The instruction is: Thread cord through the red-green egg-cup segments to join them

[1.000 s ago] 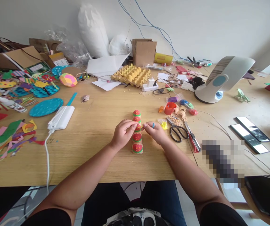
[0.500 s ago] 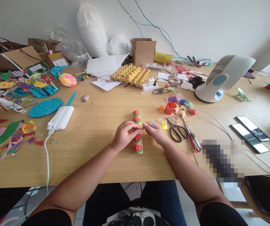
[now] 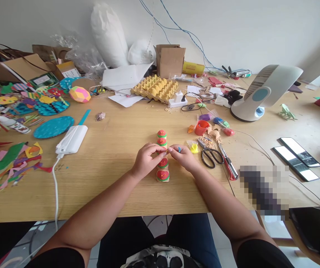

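Note:
A row of round red-and-green craft pieces [image 3: 162,169] lies on the wooden table [image 3: 115,160] in front of me. My left hand [image 3: 146,159] and my right hand [image 3: 184,156] meet over the middle of the row, fingertips pinched together on something small that I cannot make out. A tiny blue bit [image 3: 179,149] shows between the fingers of my right hand. Both hands hide the middle pieces of the row.
Black-handled scissors [image 3: 210,153], a red craft knife [image 3: 229,164] and an orange roll [image 3: 201,127] lie right of my hands. A white power bank [image 3: 72,139] with cable and coloured paper scraps [image 3: 6,163] sit left. A yellow egg tray [image 3: 155,88], cardboard box [image 3: 170,60] and fan [image 3: 263,93] stand behind.
My fingertips have closed in slightly towards each other over the row of pieces. Nothing else has moved.

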`<action>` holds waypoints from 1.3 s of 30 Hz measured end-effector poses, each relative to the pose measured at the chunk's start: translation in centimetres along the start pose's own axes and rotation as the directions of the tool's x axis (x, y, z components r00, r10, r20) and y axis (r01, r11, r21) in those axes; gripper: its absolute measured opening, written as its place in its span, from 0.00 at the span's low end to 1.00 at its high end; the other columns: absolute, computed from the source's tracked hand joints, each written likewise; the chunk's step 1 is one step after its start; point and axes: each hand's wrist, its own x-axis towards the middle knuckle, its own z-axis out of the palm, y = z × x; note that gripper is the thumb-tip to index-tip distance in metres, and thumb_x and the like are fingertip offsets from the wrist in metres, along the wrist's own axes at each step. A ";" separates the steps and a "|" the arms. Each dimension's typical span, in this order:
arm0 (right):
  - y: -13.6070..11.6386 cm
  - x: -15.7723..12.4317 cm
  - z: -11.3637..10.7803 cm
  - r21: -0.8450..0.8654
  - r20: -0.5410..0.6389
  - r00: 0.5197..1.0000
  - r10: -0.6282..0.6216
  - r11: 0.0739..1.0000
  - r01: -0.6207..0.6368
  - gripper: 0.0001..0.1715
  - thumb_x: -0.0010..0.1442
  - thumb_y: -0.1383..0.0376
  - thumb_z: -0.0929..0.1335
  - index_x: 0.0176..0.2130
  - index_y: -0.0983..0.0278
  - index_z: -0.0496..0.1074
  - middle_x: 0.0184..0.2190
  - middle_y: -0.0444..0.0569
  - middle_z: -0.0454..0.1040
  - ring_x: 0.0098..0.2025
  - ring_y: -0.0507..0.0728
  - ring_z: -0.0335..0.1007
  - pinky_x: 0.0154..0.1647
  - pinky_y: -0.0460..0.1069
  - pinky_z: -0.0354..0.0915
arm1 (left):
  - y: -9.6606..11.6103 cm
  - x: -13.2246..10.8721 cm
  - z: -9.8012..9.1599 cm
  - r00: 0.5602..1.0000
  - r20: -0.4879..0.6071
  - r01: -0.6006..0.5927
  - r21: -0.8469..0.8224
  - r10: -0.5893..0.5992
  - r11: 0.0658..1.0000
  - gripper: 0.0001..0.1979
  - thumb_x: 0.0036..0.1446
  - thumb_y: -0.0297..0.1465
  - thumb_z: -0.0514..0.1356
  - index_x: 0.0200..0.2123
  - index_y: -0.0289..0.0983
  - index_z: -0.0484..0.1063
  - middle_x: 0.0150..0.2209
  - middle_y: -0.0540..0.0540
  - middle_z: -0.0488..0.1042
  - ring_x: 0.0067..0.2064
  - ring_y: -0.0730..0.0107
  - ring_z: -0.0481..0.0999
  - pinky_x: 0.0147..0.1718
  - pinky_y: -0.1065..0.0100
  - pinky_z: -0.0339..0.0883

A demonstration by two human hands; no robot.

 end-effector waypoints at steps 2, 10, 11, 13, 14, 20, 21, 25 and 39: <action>0.2 0.0 -0.1 0.010 -0.027 1.000 0.014 1.000 -0.014 0.34 0.59 0.37 0.66 0.30 0.65 0.74 0.20 0.39 0.55 0.25 0.50 0.48 0.27 0.47 0.50 | 0.1 0.0 0.0 0.997 -0.019 0.075 -0.037 -0.076 0.997 0.04 0.60 0.34 0.66 0.36 0.39 0.80 0.37 0.46 0.81 0.39 0.66 0.78 0.39 0.66 0.72; 0.1 0.0 -0.1 -0.029 0.003 1.000 0.006 1.000 -0.006 0.29 0.55 0.42 0.73 0.38 0.65 0.79 0.23 0.41 0.64 0.27 0.51 0.56 0.30 0.48 0.54 | -0.5 0.0 0.1 0.937 0.027 0.333 -0.368 -0.348 0.868 0.10 0.59 0.39 0.67 0.36 0.38 0.80 0.37 0.45 0.80 0.39 0.66 0.78 0.40 0.66 0.71; 0.1 0.0 0.0 -0.041 0.028 1.000 0.008 0.999 -0.007 0.29 0.53 0.43 0.74 0.39 0.65 0.80 0.23 0.41 0.64 0.28 0.51 0.55 0.29 0.48 0.54 | -0.6 0.0 0.1 0.932 0.035 0.344 -0.402 -0.361 0.849 0.11 0.58 0.40 0.68 0.36 0.38 0.80 0.37 0.46 0.80 0.40 0.66 0.78 0.40 0.66 0.71; 0.0 -0.1 0.2 -0.059 0.059 0.998 0.008 0.998 -0.005 0.29 0.52 0.44 0.75 0.41 0.65 0.80 0.23 0.41 0.64 0.27 0.51 0.54 0.29 0.47 0.52 | -0.6 0.1 0.1 0.931 0.053 0.349 -0.432 -0.362 0.832 0.11 0.58 0.40 0.68 0.35 0.38 0.79 0.36 0.46 0.79 0.40 0.66 0.78 0.40 0.66 0.71; 0.0 -0.2 0.2 -0.060 0.066 0.998 0.003 0.998 0.001 0.29 0.53 0.44 0.75 0.40 0.65 0.80 0.24 0.41 0.65 0.27 0.51 0.54 0.28 0.47 0.52 | -0.6 0.1 0.1 0.934 0.061 0.342 -0.431 -0.352 0.835 0.11 0.57 0.40 0.68 0.35 0.38 0.80 0.36 0.47 0.79 0.39 0.67 0.77 0.40 0.67 0.70; -0.4 -0.4 0.1 -0.062 -0.082 0.993 -0.080 0.995 0.075 0.26 0.56 0.46 0.74 0.41 0.64 0.78 0.21 0.38 0.59 0.25 0.50 0.52 0.27 0.48 0.52 | -0.2 0.1 -0.2 0.954 0.081 0.297 -0.355 -0.288 0.886 0.10 0.59 0.39 0.67 0.35 0.38 0.81 0.37 0.46 0.77 0.39 0.68 0.75 0.38 0.68 0.68; -0.5 -0.5 0.1 -0.074 -0.103 0.989 -0.103 0.993 0.096 0.25 0.56 0.46 0.74 0.40 0.64 0.78 0.20 0.38 0.58 0.24 0.50 0.51 0.27 0.48 0.51 | -0.1 0.1 -0.2 0.953 0.088 0.301 -0.344 -0.288 0.889 0.10 0.59 0.39 0.67 0.35 0.38 0.81 0.37 0.46 0.77 0.39 0.68 0.75 0.38 0.68 0.68; -0.5 -0.6 0.2 -0.109 -0.118 0.984 -0.137 0.986 0.124 0.22 0.58 0.46 0.73 0.35 0.63 0.77 0.20 0.38 0.58 0.24 0.50 0.50 0.26 0.48 0.51 | -0.1 0.0 -0.2 0.953 0.099 0.302 -0.337 -0.285 0.892 0.11 0.60 0.40 0.67 0.35 0.38 0.80 0.37 0.46 0.77 0.40 0.67 0.76 0.39 0.68 0.69; -0.1 -0.2 0.0 -0.007 -0.186 0.982 -0.039 0.999 0.038 0.25 0.54 0.44 0.74 0.34 0.63 0.77 0.22 0.41 0.63 0.26 0.51 0.54 0.28 0.48 0.52 | 0.0 0.1 -0.2 0.972 0.044 0.235 -0.247 -0.231 0.940 0.11 0.63 0.39 0.63 0.38 0.38 0.81 0.40 0.44 0.79 0.42 0.65 0.77 0.41 0.67 0.71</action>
